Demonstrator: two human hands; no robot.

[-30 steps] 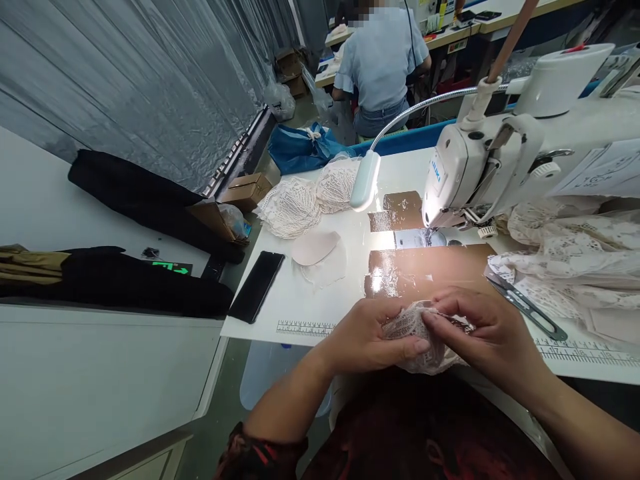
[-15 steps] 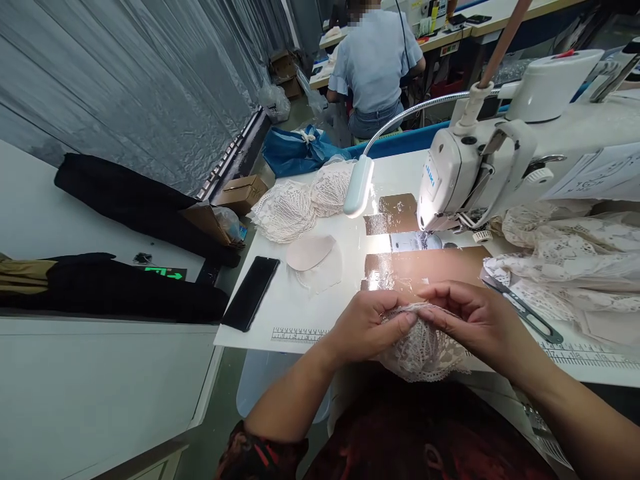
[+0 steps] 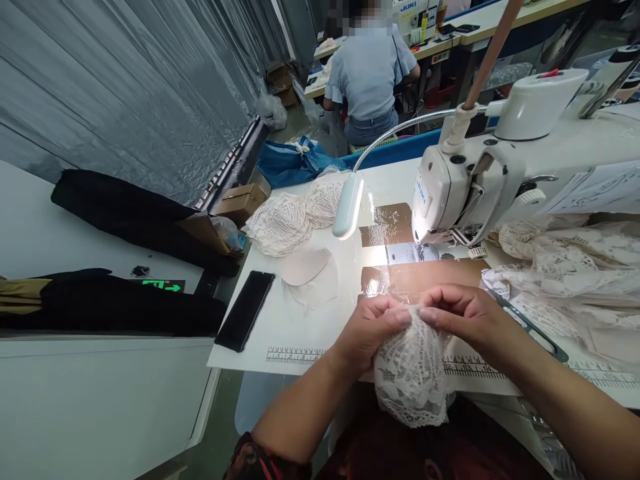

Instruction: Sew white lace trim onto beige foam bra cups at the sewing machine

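A white lace bra cup [image 3: 413, 377] hangs from my two hands over the table's front edge, its patterned side towards me. My left hand [image 3: 367, 333] pinches the top edge between thumb and fingers. Close beside it, my right hand [image 3: 463, 317] pinches the same edge, thumb in front and fingers curled behind. The fingertips of both hands are a small gap apart. Beyond them stands a white sewing machine [image 3: 450, 193], its needle area lit by a lamp [image 3: 349, 207]. Thread snips [image 3: 533, 327] lie right of my right hand, partly under lace.
On the white table [image 3: 320, 333] lie a black phone [image 3: 245, 311], a beige cup piece with sheer fabric [image 3: 306, 268] and stacked lace cups [image 3: 280, 223]. Lace fabric [image 3: 560, 260] is heaped at right. A blue bag [image 3: 293, 163] sits behind. A person [image 3: 370, 80] sits further back.
The lace cup has turned and now hangs down lengthwise, showing more of its patterned face. Both hands keep pinching its top edge. The camera view has shifted slightly.
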